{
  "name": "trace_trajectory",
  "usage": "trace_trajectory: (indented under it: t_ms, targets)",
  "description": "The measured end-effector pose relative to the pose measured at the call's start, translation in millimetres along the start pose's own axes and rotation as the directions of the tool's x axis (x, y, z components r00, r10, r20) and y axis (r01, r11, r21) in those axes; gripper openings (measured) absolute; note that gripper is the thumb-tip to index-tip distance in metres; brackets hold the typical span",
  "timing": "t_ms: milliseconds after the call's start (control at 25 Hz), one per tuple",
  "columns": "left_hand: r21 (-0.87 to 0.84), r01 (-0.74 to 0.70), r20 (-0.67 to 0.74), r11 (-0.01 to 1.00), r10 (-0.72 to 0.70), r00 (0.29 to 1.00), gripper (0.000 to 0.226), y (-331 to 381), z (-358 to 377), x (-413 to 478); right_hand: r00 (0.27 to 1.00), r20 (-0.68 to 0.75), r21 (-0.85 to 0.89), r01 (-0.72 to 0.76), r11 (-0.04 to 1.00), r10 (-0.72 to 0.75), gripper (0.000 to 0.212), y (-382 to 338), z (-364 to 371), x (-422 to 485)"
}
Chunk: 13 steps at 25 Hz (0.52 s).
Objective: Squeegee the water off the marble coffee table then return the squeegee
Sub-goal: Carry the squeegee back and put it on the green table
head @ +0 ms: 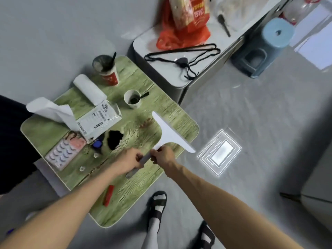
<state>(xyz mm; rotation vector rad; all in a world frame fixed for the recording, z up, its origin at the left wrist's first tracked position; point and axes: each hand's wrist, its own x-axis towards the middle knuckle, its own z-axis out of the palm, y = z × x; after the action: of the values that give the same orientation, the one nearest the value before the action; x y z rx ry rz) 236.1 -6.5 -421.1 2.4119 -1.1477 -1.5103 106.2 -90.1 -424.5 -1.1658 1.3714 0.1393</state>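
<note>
Your left hand (131, 161): fingers curled round low part of squeegee (168, 135) handle. Your right hand (162, 156): fingers curled round same handle, higher up, next to blade. Hands just beside each other. Squeegee white, blade over right side of green worktop (125, 203). Cannot tell if blade touches worktop. White cup (133, 99) past blade. Red stick (108, 194) beside your left arm. Red cup (107, 71) with straw at far end.

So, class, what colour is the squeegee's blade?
The squeegee blade is white, clearest in the head view.
</note>
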Motion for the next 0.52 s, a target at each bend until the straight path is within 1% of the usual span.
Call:
trace_trajectory:
  t_ms: [120,200,280,360,440,520]
  targets:
    - [0.034,0.034,-0.049,0.999,-0.032,0.998,0.016,-27.0,22.4,32.8,1.000,0.002,-0.050,0.016,0.999,-0.015,0.025,21.7,21.0,39.5]
    - [0.075,0.034,-0.061,0.997,-0.029,0.998,0.018,-37.6,31.5,48.2,1.000,0.007,-0.055,0.013,0.998,-0.013,0.022,32.0,30.3,56.8]
    - [0.098,0.030,-0.064,0.995,-0.023,0.998,0.013,-42.0,35.1,55.0,1.000,0.012,-0.057,0.011,0.998,-0.011,0.019,36.9,33.5,64.3]
    - [0.135,0.039,-0.071,0.990,-0.029,0.997,0.012,-43.1,33.9,55.0,0.999,0.049,-0.044,0.026,0.999,-0.024,0.021,34.9,32.7,62.8]
    - [0.184,0.052,-0.038,0.981,-0.046,0.998,0.020,-37.3,29.2,51.1,0.993,0.116,-0.012,0.016,1.000,-0.014,0.019,28.5,24.9,56.6]
    - [0.264,0.061,0.036,0.963,-0.073,0.997,0.034,-20.0,20.1,39.5,0.984,0.179,-0.040,-0.004,0.999,0.011,0.012,19.2,8.0,41.9]
